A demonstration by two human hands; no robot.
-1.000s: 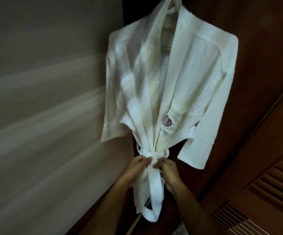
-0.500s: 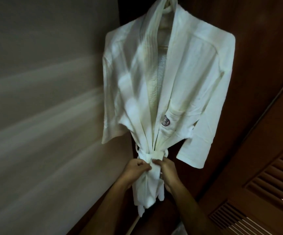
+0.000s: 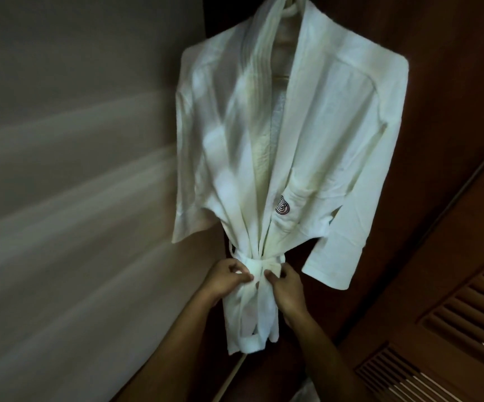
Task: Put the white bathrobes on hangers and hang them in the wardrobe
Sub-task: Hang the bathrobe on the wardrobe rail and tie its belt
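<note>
Dark wardrobe (image 3: 438, 140) panels back your white bathrobe (image 3: 307, 140), which hangs from a hanger (image 3: 282, 78) mostly hidden under the collar. Your left hand (image 3: 226, 278) and right hand (image 3: 288, 288) pinch the belt (image 3: 259, 264) at its knot; the hem is dim.

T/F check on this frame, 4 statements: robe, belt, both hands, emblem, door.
1. The white bathrobe hangs up. True.
2. Both hands are at the belt at the waist. True: left hand and right hand pinch it.
3. The emblem sits on a sleeve. False: it is on the chest, beside the front opening.
4. The louvred door is left of the robe. False: it is at lower right.
</note>
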